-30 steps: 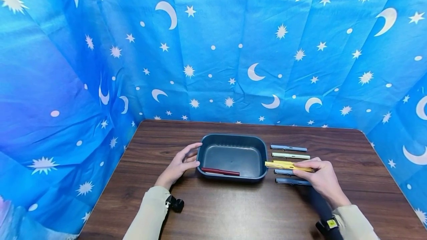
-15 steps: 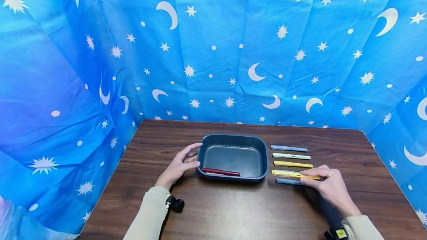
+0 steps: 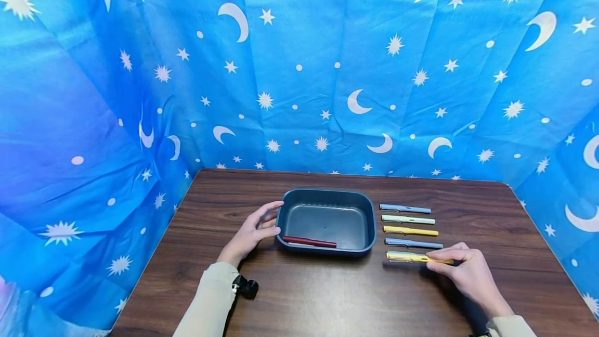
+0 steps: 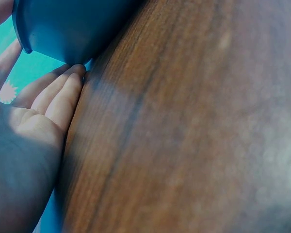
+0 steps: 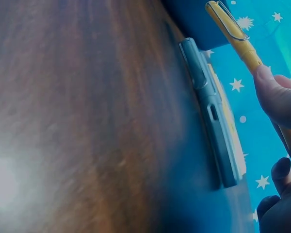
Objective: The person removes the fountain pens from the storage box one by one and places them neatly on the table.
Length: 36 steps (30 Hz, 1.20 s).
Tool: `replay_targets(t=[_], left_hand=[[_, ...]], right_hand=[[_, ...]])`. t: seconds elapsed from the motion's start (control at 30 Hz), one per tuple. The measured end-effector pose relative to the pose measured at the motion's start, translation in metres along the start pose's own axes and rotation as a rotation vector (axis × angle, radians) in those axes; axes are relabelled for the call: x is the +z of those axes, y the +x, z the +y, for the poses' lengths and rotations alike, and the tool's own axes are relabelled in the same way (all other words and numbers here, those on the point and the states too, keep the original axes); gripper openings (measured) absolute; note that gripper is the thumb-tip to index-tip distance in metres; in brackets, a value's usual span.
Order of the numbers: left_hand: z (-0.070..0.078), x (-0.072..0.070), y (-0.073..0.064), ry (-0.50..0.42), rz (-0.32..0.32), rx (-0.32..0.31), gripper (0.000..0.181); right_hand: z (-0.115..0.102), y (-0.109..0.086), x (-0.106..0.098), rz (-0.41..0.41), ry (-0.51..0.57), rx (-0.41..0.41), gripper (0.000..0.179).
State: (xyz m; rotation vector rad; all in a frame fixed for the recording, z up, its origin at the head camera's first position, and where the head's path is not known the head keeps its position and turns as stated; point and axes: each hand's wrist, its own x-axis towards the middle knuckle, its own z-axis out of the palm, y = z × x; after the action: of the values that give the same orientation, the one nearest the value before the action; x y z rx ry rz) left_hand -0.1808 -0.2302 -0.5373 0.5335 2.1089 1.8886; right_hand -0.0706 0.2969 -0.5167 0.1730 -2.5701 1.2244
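My right hand (image 3: 468,270) pinches a yellow pen (image 5: 236,41) with a metal clip between thumb and fingers. In the head view this pen is held level over the frontmost pen of a row, mostly covering it. The right wrist view shows that blue pen (image 5: 214,116) lying on the table below the held one. My left hand (image 3: 252,230) rests at the left side of a dark blue-grey plastic box (image 3: 327,191), thumb and fingers spread, fingertips at its wall. Inside the box, along the front wall, lies a dark red pen (image 3: 310,242) with a pale strip beside it.
Right of the box, a blue pen (image 3: 404,208), a pale green pen (image 3: 408,219), another yellow pen (image 3: 411,231) and a second blue pen (image 3: 414,244) lie parallel on the brown wooden table (image 3: 327,295). A blue star-and-moon cloth (image 3: 299,92) hangs behind the table.
My right hand has moved the yellow pen toward the front of the table and slightly right, passing over the row of pens. The left hand and the box have stayed put.
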Motion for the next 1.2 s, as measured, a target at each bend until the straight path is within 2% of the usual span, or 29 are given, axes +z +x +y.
replay_targets(t=[0.23, 0.43, 0.87, 1.2], left_hand=[[-0.0023, -0.0013, -0.001, -0.001, -0.004, 0.006, 0.064], [-0.0022, -0.0012, -0.0013, 0.0, -0.004, 0.003, 0.064], [0.0001, -0.0002, -0.0003, 0.01, 0.003, -0.006, 0.064], [-0.001, 0.0002, 0.0015, 0.004, 0.003, 0.002, 0.063]], right_hand=[[0.0027, -0.0069, 0.0016, 0.024, -0.059, -0.04, 0.024], [0.0052, -0.0098, 0.0026, 0.036, -0.06, -0.073, 0.027], [0.0062, -0.0108, 0.0024, 0.007, -0.159, -0.109, 0.029], [0.0074, -0.0111, 0.0021, -0.069, -0.254, -0.131, 0.028]])
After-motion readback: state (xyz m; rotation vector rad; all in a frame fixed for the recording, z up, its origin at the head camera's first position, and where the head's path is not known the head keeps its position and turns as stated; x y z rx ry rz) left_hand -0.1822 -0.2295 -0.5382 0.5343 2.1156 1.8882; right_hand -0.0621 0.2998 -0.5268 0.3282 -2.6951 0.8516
